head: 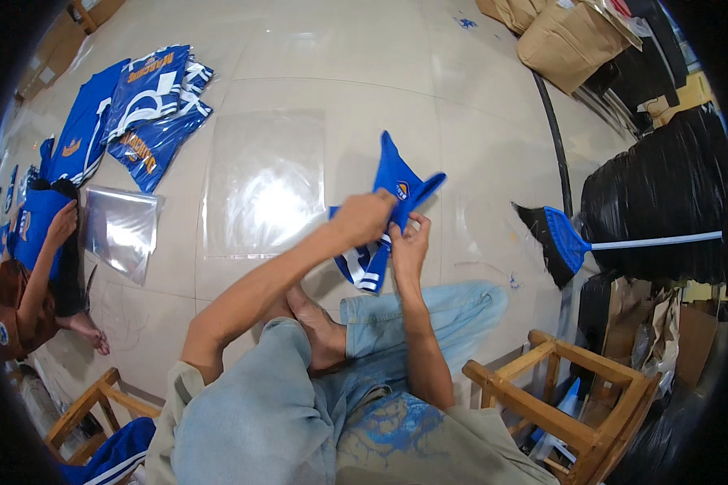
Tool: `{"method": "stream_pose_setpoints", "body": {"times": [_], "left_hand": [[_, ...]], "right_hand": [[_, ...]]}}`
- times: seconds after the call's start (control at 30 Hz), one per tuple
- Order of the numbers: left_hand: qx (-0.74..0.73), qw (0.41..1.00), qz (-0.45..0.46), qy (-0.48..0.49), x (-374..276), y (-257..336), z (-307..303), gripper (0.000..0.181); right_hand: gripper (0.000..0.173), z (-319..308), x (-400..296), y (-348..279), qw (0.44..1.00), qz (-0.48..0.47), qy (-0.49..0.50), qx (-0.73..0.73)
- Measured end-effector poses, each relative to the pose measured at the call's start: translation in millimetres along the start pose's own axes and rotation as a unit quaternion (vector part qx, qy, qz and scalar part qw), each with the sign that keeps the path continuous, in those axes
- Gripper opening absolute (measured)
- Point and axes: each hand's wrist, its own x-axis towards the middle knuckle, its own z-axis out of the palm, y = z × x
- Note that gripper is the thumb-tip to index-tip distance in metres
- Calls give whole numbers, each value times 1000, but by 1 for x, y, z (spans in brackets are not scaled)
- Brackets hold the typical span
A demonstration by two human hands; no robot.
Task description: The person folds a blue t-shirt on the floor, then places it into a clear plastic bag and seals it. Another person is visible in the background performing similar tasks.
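Observation:
A small blue garment point(394, 176) with white stripes and an orange-and-white emblem hangs bunched above the tiled floor, in front of my crossed legs. My left hand point(364, 221) is closed on its middle from the left. My right hand point(410, 245) pinches its lower right edge between thumb and fingers. Left of the garment, a large clear plastic bag point(264, 182) lies flat on the floor. Farther left are clear-bagged blue garments point(148, 91) in a pile and an unbagged blue garment point(82, 127). Smaller clear plastic bags point(121, 227) lie below them.
Another person's hand point(62, 224) holds a blue garment at far left, with scissors point(90, 282) on the floor nearby. At right are a broom point(561, 245), a black plastic-wrapped bundle point(655, 194), and a wooden stool point(582, 388). Brown paper packages point(570, 45) stand at upper right.

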Motion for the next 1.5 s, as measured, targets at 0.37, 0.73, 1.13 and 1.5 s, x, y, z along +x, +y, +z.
{"method": "stream_pose_setpoints", "body": {"times": [0.37,0.73,1.13,1.5], "left_hand": [[-75,994,-41,-63,-34,29,-6,48],[-76,994,8,-74,-33,5,1,42],[-53,921,220,318,-51,36,-130,36],[175,983,-31,50,-224,-157,-10,25]], "right_hand": [[41,-6,-16,0,936,153,-89,306],[72,-32,-23,-40,917,-254,-160,-261],[73,-54,-30,-111,946,-230,-168,-154],[55,-124,-35,-71,925,99,-223,291]]}}
